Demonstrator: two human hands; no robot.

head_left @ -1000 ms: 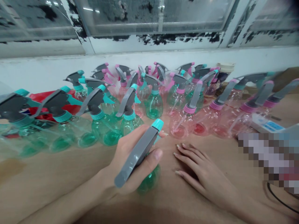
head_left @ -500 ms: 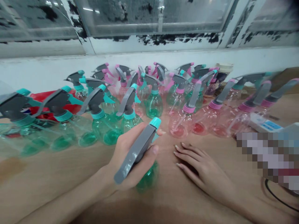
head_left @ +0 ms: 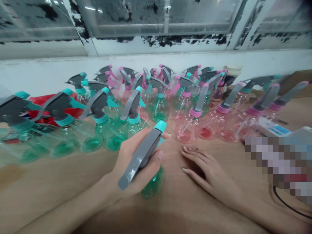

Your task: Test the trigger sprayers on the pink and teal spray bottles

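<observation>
In the head view there are two hands, and one translucent green plastic spray bottle [head_left: 143, 157] with a grey trigger head and turquoise nozzle is held. The left hand [head_left: 125, 149] has its fingers clamped around that bottle's neck, hiding much of it; whether its base touches the wood-toned surface [head_left: 85, 172] cannot be told. Right of the bottle, the right hand [head_left: 215, 172] rests palm down, holding nothing, fingers close together and thumb apart. Beyond the bottle to its left, four green-tinted spray bottles with turquoise collars [head_left: 97, 109] can be counted; directly beyond it stands one more green bottle [head_left: 159, 109]; beyond to its right, four pink-tinted spray bottles with pink collars [head_left: 223, 109]. Farther behind, mixed pink and turquoise sprayers [head_left: 130, 71] overlap too much to count. Also around it: one glossy red item [head_left: 76, 113], far left; one white device with a blue label [head_left: 278, 129], one black cable [head_left: 275, 192] and one brown cardboard box [head_left: 297, 83], all to its right. Pixelation masks something beside the device.
</observation>
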